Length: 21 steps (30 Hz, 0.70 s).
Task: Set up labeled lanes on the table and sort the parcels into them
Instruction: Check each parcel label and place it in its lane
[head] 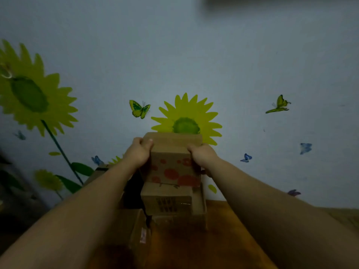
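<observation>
Looks like matt brown cardboard on the red-spotted box (174,168) and on the brown cardboard box with a dark printed grid (167,199) beneath it. Smooth, faintly glossy orange-brown wood for the surface (223,241). Flat matt paint on the pale blue wall (194,55).

Both hands (138,152) (202,155) grip the red-spotted box (174,162).

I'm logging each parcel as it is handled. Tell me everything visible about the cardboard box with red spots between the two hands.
The brown cardboard box with round red spots is a closed rectangular carton, spots on the face toward the camera, top plain. The left hand grips its upper left corner, thumb on top; the right hand grips its upper right edge. Directly below is a cardboard box with a dark printed grid; whether they touch is unclear.
</observation>
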Each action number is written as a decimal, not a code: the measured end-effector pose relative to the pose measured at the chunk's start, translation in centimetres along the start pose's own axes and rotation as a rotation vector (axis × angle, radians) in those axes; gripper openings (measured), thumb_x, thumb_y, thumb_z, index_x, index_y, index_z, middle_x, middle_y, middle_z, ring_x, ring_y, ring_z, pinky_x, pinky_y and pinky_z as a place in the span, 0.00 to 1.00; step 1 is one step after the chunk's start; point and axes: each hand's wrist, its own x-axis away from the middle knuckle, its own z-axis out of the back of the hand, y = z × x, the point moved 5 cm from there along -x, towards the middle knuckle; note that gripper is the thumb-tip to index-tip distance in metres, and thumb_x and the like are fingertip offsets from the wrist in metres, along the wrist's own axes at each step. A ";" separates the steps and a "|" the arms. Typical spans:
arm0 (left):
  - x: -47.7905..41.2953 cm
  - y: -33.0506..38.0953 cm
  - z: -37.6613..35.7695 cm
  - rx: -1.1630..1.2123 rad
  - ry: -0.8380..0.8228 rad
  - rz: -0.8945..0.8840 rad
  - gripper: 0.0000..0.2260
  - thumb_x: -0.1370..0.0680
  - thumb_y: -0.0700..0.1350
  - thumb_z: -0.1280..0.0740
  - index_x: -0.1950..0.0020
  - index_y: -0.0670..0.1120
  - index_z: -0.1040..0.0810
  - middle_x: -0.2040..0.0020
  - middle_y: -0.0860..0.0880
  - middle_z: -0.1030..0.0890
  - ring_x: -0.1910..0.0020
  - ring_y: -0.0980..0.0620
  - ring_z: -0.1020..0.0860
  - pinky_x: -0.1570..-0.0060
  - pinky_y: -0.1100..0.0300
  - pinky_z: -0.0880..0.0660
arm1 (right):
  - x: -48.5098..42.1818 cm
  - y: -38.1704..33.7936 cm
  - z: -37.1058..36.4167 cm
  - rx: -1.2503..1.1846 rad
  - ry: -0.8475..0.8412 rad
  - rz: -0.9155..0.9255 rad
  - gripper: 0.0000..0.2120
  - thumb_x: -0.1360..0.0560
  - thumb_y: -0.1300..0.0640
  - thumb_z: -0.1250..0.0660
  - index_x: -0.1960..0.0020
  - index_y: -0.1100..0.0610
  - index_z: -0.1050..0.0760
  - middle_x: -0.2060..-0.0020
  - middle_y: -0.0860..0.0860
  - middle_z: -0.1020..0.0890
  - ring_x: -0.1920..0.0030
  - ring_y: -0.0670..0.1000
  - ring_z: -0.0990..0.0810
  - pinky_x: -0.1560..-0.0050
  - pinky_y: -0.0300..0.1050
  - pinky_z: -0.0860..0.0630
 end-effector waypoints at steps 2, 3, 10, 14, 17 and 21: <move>0.3 -1.4 0.7 0.126 0.007 0.025 0.22 0.23 0.59 0.39 0.37 0.46 0.37 0.40 0.42 0.27 0.49 0.42 0.25 0.52 0.50 0.24 | 0.7 0.6 0.3 -0.074 0.018 -0.004 0.17 0.24 0.52 0.36 0.39 0.58 0.31 0.43 0.57 0.23 0.44 0.59 0.22 0.47 0.49 0.27; 0.6 -2.2 1.0 0.193 -0.036 0.046 0.23 0.24 0.59 0.37 0.36 0.46 0.37 0.41 0.43 0.27 0.52 0.44 0.25 0.58 0.52 0.24 | 1.3 0.8 0.4 -0.084 0.014 0.004 0.17 0.25 0.53 0.35 0.38 0.56 0.32 0.44 0.56 0.22 0.46 0.57 0.22 0.50 0.49 0.26; 5.7 -5.7 4.4 0.474 -0.261 0.004 0.19 0.23 0.59 0.37 0.38 0.49 0.30 0.44 0.46 0.23 0.50 0.48 0.22 0.55 0.51 0.22 | 8.5 0.1 -0.6 -0.229 0.097 0.152 0.18 0.26 0.51 0.30 0.41 0.51 0.35 0.55 0.48 0.24 0.57 0.48 0.23 0.61 0.44 0.25; 8.9 -7.3 6.5 0.513 -0.237 -0.065 0.22 0.26 0.61 0.35 0.37 0.51 0.28 0.44 0.47 0.20 0.49 0.50 0.20 0.52 0.52 0.22 | 12.9 0.6 -1.7 -0.266 0.330 0.196 0.11 0.26 0.52 0.32 0.47 0.53 0.31 0.55 0.47 0.24 0.52 0.51 0.22 0.56 0.52 0.23; 10.7 -8.2 7.7 0.555 -0.231 -0.172 0.23 0.25 0.38 0.32 0.31 0.48 0.31 0.50 0.50 0.19 0.56 0.54 0.17 0.61 0.62 0.20 | 15.9 1.2 -3.5 -0.255 0.271 0.238 0.21 0.30 0.67 0.33 0.45 0.46 0.31 0.50 0.46 0.23 0.47 0.53 0.21 0.49 0.58 0.20; 13.0 -8.4 9.7 0.553 -0.219 -0.280 0.25 0.26 0.35 0.32 0.30 0.47 0.32 0.54 0.52 0.19 0.61 0.58 0.17 0.65 0.67 0.21 | 19.3 0.9 -4.3 -0.220 0.277 0.298 0.21 0.33 0.63 0.33 0.52 0.38 0.28 0.47 0.48 0.21 0.46 0.53 0.21 0.49 0.59 0.20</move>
